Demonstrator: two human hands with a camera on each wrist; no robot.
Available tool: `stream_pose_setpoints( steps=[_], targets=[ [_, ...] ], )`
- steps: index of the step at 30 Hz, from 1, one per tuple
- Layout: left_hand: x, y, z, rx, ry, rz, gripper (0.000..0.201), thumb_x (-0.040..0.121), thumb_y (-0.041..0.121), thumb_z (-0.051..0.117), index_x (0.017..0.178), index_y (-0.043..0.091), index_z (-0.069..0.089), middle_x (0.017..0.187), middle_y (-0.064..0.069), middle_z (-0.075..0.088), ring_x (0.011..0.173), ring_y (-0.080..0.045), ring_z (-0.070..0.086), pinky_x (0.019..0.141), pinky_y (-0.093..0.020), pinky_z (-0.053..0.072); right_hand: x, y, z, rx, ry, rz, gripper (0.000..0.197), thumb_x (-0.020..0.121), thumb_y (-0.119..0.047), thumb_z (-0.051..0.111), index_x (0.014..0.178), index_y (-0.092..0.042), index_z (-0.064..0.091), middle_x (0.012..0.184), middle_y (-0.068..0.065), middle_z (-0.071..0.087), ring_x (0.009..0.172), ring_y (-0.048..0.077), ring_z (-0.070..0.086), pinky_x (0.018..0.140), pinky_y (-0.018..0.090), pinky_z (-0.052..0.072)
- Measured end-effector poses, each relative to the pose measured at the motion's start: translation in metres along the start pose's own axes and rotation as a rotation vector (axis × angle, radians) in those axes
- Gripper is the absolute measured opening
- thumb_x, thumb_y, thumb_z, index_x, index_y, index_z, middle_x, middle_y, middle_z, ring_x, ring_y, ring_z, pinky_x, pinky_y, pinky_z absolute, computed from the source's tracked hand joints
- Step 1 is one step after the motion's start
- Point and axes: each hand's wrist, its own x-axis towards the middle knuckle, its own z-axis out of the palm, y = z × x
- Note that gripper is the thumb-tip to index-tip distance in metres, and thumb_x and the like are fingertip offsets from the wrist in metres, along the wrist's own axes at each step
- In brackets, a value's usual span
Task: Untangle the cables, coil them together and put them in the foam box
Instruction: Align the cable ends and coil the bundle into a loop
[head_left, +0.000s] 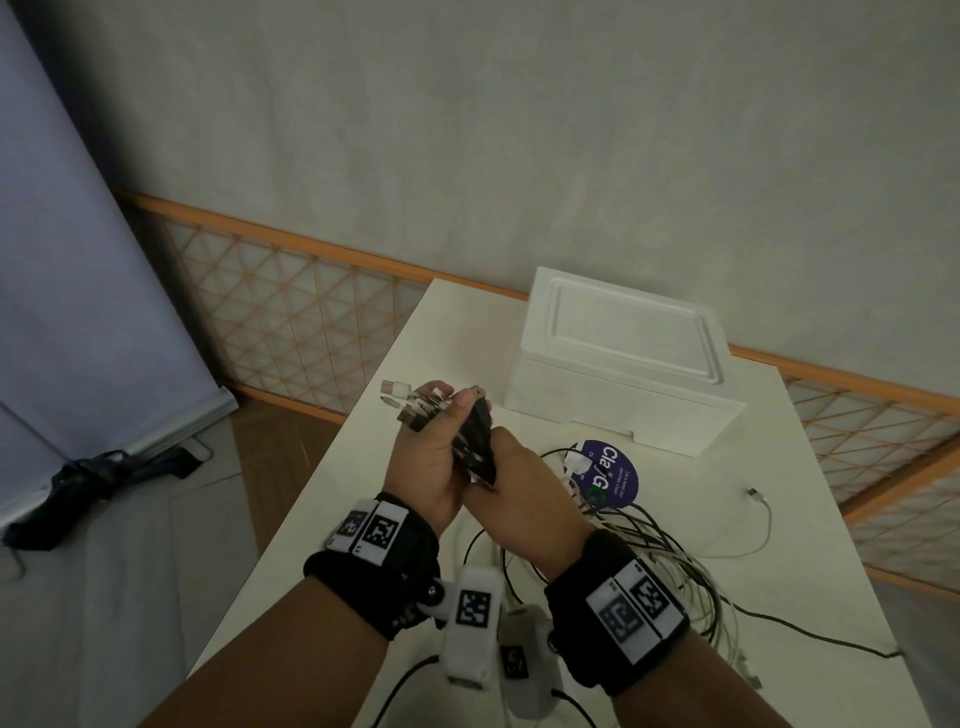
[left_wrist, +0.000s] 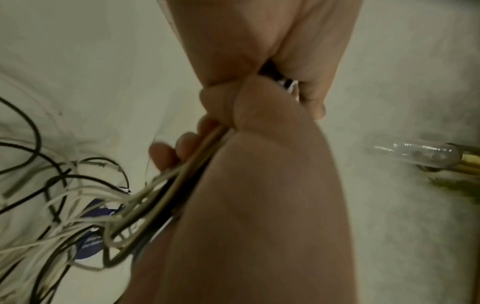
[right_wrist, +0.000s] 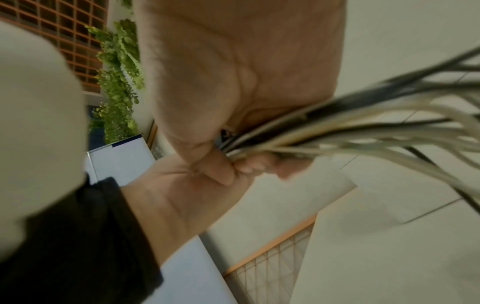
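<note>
We clamp the cables' (head_left: 623, 525) plug ends in both fists, left hand (head_left: 426, 457) above right hand (head_left: 524, 493); the slack trails toward us from the lidded foam box (head_left: 618, 364), right hand nearer it.

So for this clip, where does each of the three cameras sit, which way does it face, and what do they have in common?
Head: worn on the head, facing forward and down at the white table and the lidded white foam box; both forearms, the left hand and the right hand show.
Left wrist: looks along the left palm at the bundle of black and white cables.
Right wrist: looks along the right palm at the same bundle; the left wrist's black strap shows.
Shared: all three show both hands gripping the bundle.
</note>
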Motion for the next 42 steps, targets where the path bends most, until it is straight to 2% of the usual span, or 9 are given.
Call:
stream_pose_setpoints(
  steps=[7,13,17,22,27,30,33,39,42],
  targets=[
    [0.001,0.014,-0.007,-0.270,0.060,-0.062,0.038,0.081,0.043,0.059,0.106,0.014,0.059,0.107,-0.010,0.070,0.101,-0.026,0.064,0.098,-0.045,0.048,0.000,0.008,-0.005,0.057,0.046,-0.049,0.054,0.084,-0.067,0.041,0.096,-0.016,0.053,0.073,-0.005,0.057,0.069,0.012,0.056,0.065,0.035,0.046],
    [0.009,0.014,-0.003,-0.204,0.085,-0.060,0.015,0.100,0.019,0.045,0.094,0.012,0.057,0.105,-0.009,0.073,0.090,-0.021,0.071,0.068,-0.033,0.057,0.002,0.009,-0.005,0.267,0.101,0.040,0.032,0.092,-0.046,0.051,0.098,-0.016,0.059,0.076,0.004,0.066,0.068,0.017,0.067,0.062,0.032,0.056],
    [0.011,0.009,0.000,-0.142,0.057,-0.072,0.023,0.101,0.022,0.043,0.087,0.012,0.058,0.106,-0.009,0.073,0.096,-0.023,0.069,0.073,-0.033,0.056,0.003,0.003,-0.006,0.214,0.056,0.014,0.039,0.093,-0.050,0.046,0.108,-0.015,0.053,0.081,0.001,0.066,0.067,0.015,0.066,0.065,0.036,0.057],
    [0.011,0.002,-0.005,-0.076,0.062,-0.102,0.049,0.093,0.056,0.043,0.086,0.011,0.062,0.104,-0.009,0.073,0.111,-0.024,0.064,0.088,-0.038,0.051,0.007,-0.003,-0.005,0.099,-0.058,-0.014,0.045,0.089,-0.043,0.060,0.121,-0.016,0.044,0.096,-0.013,0.056,0.078,-0.002,0.054,0.063,0.009,0.039],
    [0.005,-0.006,-0.019,-0.076,-0.160,-0.153,0.092,0.065,0.071,0.066,0.123,0.001,0.056,0.132,-0.021,0.057,0.120,-0.031,0.056,0.105,-0.045,0.043,0.019,0.000,-0.014,0.174,0.111,0.026,0.031,0.082,-0.025,0.068,0.111,-0.018,0.059,0.099,-0.009,0.066,0.091,0.005,0.061,0.072,0.020,0.043],
    [-0.006,-0.020,-0.018,0.017,-0.388,-0.213,0.072,0.057,0.048,0.088,0.115,0.008,0.068,0.118,-0.013,0.067,0.112,-0.023,0.062,0.095,-0.037,0.051,0.026,-0.002,-0.013,0.105,0.082,0.060,0.027,0.086,-0.031,0.063,0.106,-0.014,0.056,0.094,-0.002,0.065,0.087,0.012,0.061,0.072,0.025,0.046],
    [-0.002,-0.026,-0.014,0.005,-0.464,-0.217,0.071,0.061,0.028,0.087,0.115,-0.006,0.055,0.115,-0.019,0.057,0.118,-0.034,0.050,0.110,-0.051,0.034,0.028,-0.005,-0.008,-0.049,-0.052,0.141,0.042,0.085,-0.047,0.048,0.115,-0.017,0.048,0.106,-0.002,0.052,0.103,0.017,0.050,0.091,0.040,0.043],
    [-0.002,-0.016,-0.003,0.000,-0.557,-0.264,0.075,0.072,0.049,0.077,0.121,0.001,0.046,0.115,-0.014,0.055,0.116,-0.024,0.056,0.106,-0.039,0.041,0.034,-0.011,-0.015,-0.125,-0.101,0.238,0.017,0.094,-0.035,0.039,0.105,-0.023,0.039,0.117,-0.003,0.034,0.117,0.022,0.036,0.098,0.039,0.028],
    [-0.002,-0.012,-0.002,0.031,-0.619,-0.226,0.064,0.073,0.042,0.078,0.115,0.003,0.050,0.115,-0.015,0.053,0.117,-0.027,0.051,0.104,-0.042,0.039,0.028,-0.009,-0.014,-0.251,-0.025,0.158,0.031,0.092,-0.045,0.037,0.113,-0.024,0.046,0.124,-0.003,0.033,0.114,0.022,0.037,0.093,0.037,0.028]
  ],
)
